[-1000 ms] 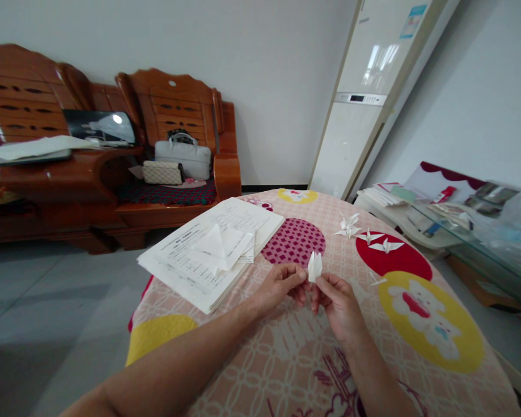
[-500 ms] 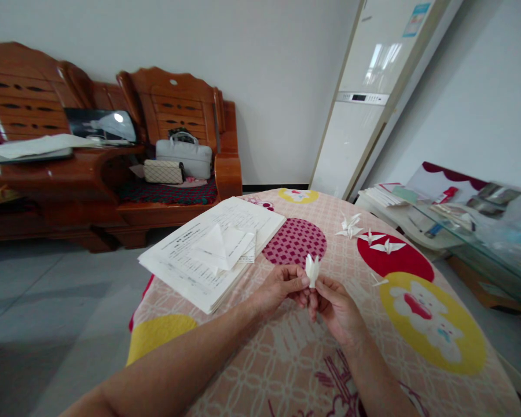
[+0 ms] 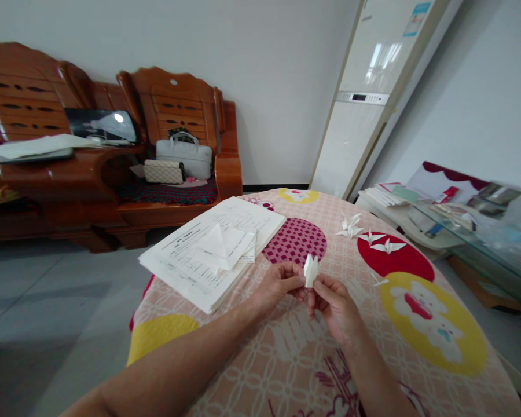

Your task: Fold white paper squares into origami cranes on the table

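Note:
Between my two hands a small piece of folded white paper (image 3: 311, 271) stands upright, its pointed tips facing up, just above the tablecloth. My left hand (image 3: 285, 282) pinches its left side between thumb and fingers. My right hand (image 3: 332, 296) grips its lower right side the same way. The fingertips partly hide the paper's lower end. To the right on the cloth lie several folded paper cranes: a cluster (image 3: 349, 226) at the back, one crane (image 3: 370, 236) beside it and another crane (image 3: 388, 247) on the red circle.
A stack of printed sheets (image 3: 186, 284) with folded white paper (image 3: 223, 249) on top lies left on the round table's patterned cloth (image 3: 260, 359). A paper scrap (image 3: 378, 281) lies right. Around stand a wooden chair (image 3: 228, 174), an air conditioner (image 3: 351, 133) and a cluttered glass shelf (image 3: 464, 243).
The folded paper has turned slightly between my fingers and shows a broader face. My right fingers have shifted a little on it. The cranes and the stack have stayed put.

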`<move>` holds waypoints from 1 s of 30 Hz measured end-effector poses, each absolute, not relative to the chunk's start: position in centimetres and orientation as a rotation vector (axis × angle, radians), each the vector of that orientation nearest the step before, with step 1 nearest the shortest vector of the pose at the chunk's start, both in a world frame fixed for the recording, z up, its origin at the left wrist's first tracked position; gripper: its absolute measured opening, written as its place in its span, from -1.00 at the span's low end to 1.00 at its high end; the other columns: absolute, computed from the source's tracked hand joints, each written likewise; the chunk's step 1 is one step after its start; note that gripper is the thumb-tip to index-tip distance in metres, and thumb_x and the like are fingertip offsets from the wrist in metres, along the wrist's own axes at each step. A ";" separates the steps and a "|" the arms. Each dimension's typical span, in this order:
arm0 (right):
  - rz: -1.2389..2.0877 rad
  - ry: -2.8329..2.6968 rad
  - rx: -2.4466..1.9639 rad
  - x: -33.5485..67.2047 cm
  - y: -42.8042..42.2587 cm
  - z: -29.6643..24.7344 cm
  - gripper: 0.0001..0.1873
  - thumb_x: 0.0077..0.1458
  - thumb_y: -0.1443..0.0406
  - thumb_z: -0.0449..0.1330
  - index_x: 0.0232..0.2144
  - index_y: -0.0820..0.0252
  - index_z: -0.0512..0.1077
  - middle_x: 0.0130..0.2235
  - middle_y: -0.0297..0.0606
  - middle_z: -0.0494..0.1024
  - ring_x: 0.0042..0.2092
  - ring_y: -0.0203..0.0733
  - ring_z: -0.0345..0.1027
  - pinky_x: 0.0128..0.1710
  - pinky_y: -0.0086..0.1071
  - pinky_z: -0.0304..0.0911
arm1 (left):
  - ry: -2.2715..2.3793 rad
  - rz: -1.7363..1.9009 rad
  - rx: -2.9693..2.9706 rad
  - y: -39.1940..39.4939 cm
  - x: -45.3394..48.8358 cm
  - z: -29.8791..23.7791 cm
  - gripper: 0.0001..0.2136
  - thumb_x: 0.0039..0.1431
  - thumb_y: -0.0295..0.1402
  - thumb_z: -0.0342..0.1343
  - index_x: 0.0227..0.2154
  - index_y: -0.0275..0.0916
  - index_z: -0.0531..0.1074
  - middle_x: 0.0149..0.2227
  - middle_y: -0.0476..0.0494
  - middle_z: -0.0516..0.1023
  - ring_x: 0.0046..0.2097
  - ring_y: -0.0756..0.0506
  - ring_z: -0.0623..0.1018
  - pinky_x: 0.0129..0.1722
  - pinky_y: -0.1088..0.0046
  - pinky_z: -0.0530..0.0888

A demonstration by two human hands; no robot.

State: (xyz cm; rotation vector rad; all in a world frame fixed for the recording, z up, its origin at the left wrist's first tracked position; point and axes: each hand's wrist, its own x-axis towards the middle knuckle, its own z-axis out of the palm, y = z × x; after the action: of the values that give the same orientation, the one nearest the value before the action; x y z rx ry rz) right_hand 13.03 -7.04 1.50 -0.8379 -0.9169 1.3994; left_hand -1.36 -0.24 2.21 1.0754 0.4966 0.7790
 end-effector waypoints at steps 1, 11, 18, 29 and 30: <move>1.371 -0.920 -0.873 13.0 -7.1 1.6 -0.76 0.14 0.20 0.20 -0.47 0.25 0.44 -0.58 -0.35 0.44 -0.60 -0.36 0.27 -0.63 -0.52 0.20 | 0.510 0.824 1.065 -0.2 -1.3 2.2 -0.78 -0.04 -0.32 0.30 -0.44 -0.32 0.38 -0.51 -0.05 0.49 -0.51 0.03 0.46 -0.47 0.54 0.39; 1.203 -0.991 -1.005 12.6 -7.2 1.7 -0.75 0.16 0.19 0.17 -0.47 0.23 0.42 -0.58 -0.36 0.42 -0.59 -0.34 0.25 -0.60 -0.47 0.19 | 0.508 0.903 1.127 -0.3 -1.4 2.5 -0.84 -0.07 -0.37 0.29 -0.44 -0.34 0.46 -0.48 -0.06 0.50 -0.45 0.03 0.44 -0.40 0.52 0.35; 0.849 -1.163 -1.257 12.8 -7.4 1.7 -0.70 0.18 0.16 0.13 -0.51 0.21 0.40 -0.60 -0.38 0.39 -0.57 -0.31 0.26 -0.56 -0.46 0.19 | 0.549 0.907 1.214 -0.2 -1.4 2.3 -0.80 -0.07 -0.32 0.31 -0.43 -0.34 0.48 -0.49 -0.05 0.47 -0.45 0.03 0.41 -0.42 0.54 0.30; 0.715 -1.321 -1.327 12.5 -8.0 2.3 -0.64 0.23 0.13 0.05 -0.50 0.20 0.41 -0.55 -0.31 0.46 -0.51 -0.27 0.33 -0.50 -0.44 0.24 | 0.467 0.836 1.136 0.5 -1.6 1.8 -0.73 -0.10 -0.26 0.35 -0.49 -0.34 0.43 -0.52 -0.04 0.46 -0.47 0.03 0.42 -0.41 0.53 0.32; 0.733 -1.305 -1.315 12.4 -8.0 2.4 -0.63 0.24 0.13 0.05 -0.51 0.20 0.41 -0.55 -0.31 0.46 -0.52 -0.27 0.34 -0.51 -0.44 0.24 | 0.461 0.834 1.132 0.5 -1.6 1.8 -0.73 -0.10 -0.26 0.35 -0.49 -0.35 0.44 -0.52 -0.04 0.46 -0.46 0.03 0.42 -0.41 0.53 0.33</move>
State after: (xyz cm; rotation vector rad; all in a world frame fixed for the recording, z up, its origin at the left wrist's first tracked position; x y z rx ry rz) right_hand 12.43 -8.03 2.39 -1.3155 -1.3048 0.7330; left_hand -1.62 0.49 1.75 1.1324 0.4611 0.8337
